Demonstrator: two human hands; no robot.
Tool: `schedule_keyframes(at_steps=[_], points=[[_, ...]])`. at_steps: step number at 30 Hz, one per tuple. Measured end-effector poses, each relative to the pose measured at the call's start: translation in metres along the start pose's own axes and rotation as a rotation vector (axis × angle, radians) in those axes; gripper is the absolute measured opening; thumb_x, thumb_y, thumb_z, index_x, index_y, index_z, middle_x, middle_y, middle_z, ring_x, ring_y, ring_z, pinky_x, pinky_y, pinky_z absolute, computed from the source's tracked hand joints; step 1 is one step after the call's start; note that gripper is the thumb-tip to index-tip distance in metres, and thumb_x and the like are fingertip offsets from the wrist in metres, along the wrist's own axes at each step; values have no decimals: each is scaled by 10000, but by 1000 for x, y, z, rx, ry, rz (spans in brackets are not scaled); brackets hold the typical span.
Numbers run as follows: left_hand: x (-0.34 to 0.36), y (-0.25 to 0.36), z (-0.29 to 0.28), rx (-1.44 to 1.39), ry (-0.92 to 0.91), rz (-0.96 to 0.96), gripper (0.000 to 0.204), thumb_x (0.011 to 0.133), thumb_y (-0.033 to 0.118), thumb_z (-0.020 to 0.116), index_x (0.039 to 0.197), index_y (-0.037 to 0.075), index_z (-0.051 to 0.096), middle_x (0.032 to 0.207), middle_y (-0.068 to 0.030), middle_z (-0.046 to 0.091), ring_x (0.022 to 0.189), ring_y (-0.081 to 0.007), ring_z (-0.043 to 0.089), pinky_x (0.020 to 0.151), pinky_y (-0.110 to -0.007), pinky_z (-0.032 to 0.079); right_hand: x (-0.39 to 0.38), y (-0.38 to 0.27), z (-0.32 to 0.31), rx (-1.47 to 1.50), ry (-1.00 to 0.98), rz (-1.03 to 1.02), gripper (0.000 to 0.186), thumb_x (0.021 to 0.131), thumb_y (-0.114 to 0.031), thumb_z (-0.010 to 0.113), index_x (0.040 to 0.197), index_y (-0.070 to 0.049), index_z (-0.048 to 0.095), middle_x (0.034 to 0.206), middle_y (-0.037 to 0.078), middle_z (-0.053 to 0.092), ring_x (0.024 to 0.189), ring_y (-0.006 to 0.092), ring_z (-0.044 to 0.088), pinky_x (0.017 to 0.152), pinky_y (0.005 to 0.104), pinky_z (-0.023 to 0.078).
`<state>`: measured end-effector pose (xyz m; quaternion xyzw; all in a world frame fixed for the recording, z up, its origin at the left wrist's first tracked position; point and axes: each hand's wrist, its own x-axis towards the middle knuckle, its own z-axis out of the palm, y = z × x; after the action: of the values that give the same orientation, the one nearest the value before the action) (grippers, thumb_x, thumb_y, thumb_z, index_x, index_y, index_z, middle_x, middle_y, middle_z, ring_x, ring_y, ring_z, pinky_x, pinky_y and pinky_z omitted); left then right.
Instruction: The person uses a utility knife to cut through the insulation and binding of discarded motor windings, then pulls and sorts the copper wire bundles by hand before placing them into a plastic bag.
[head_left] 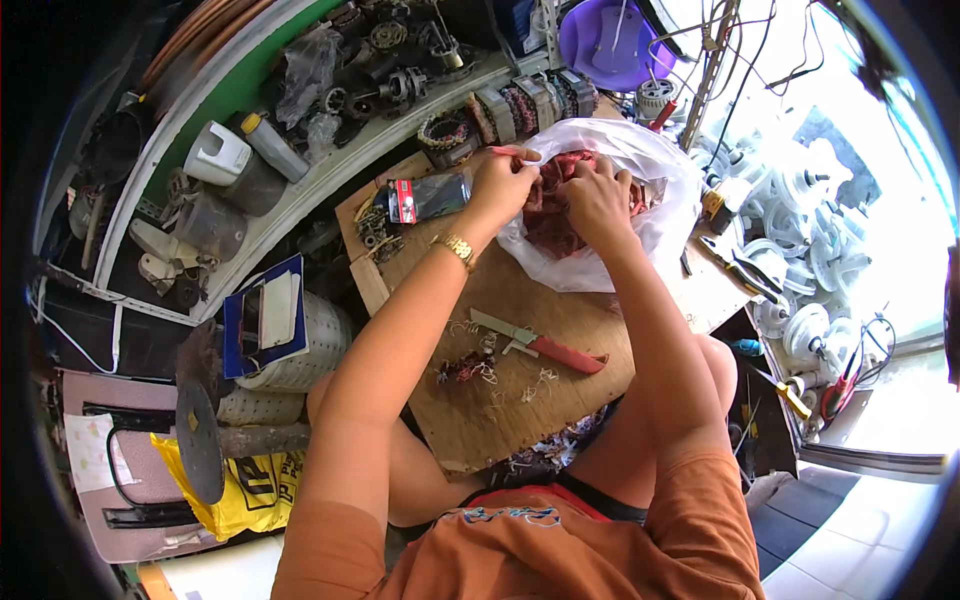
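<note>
My left hand (500, 185), a gold watch on its wrist, pinches a thin red piece at the left rim of a white plastic bag (550, 265) full of crumpled red-brown material (555, 228). The fingers of my right hand (600, 200) curl into that material inside the bag. Left of the bag lie a dark flat packet (435, 198) with a red label and a pile of small metal parts (380, 228). A red-handled blade (560, 355) lies on the wooden board (430, 300), near small scraps (470, 365) of thread or wire.
Behind are a shelf (255, 235) of dark parts, wire-wound cores (495, 118) and a purple basin (610, 45). Right are pliers (748, 270), a drill-like tool (718, 208) and clear plastic pieces (810, 240). Left are a blue clipboard (242, 330), perforated drums (300, 385) and a yellow bag (215, 500).
</note>
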<state>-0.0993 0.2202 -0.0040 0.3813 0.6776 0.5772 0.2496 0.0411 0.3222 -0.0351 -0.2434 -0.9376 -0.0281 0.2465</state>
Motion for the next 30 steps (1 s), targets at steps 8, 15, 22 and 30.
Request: schedule_keyframes(at_steps=[8, 15, 22, 30], points=[[31, -4, 15, 554, -20, 170, 390, 896, 176, 656, 1227, -31, 642, 1091, -193, 721, 1016, -274, 701, 914, -376, 518, 15, 40, -29, 351, -111, 99, 202, 774, -202, 779, 973, -172, 805, 915, 119, 740, 922, 344, 680, 815, 444, 528], [26, -4, 17, 806, -158, 417, 302, 906, 170, 645, 1169, 43, 722, 1097, -216, 678, 1012, -358, 673, 919, -432, 520, 19, 58, -44, 528, -52, 279, 135, 810, -178, 750, 914, -111, 803, 870, 155, 743, 813, 334, 720, 757, 419, 551], [0, 4, 13, 880, -5, 656, 285, 924, 109, 604, 1192, 75, 692, 1075, -161, 582, 918, -352, 641, 822, -433, 535, 17, 44, -76, 1141, 156, 246, 162, 861, -79, 744, 987, 19, 763, 827, 66, 756, 724, 92, 668, 694, 258, 537], [-134, 28, -96, 869, -647, 85, 314, 828, 251, 755, 1035, 35, 659, 1091, -132, 619, 1013, -303, 616, 863, -408, 504, -48, -30, -78, 683, -398, -356, 277, 785, -10, 685, 1053, -29, 752, 923, 176, 731, 830, 320, 706, 782, 418, 543]])
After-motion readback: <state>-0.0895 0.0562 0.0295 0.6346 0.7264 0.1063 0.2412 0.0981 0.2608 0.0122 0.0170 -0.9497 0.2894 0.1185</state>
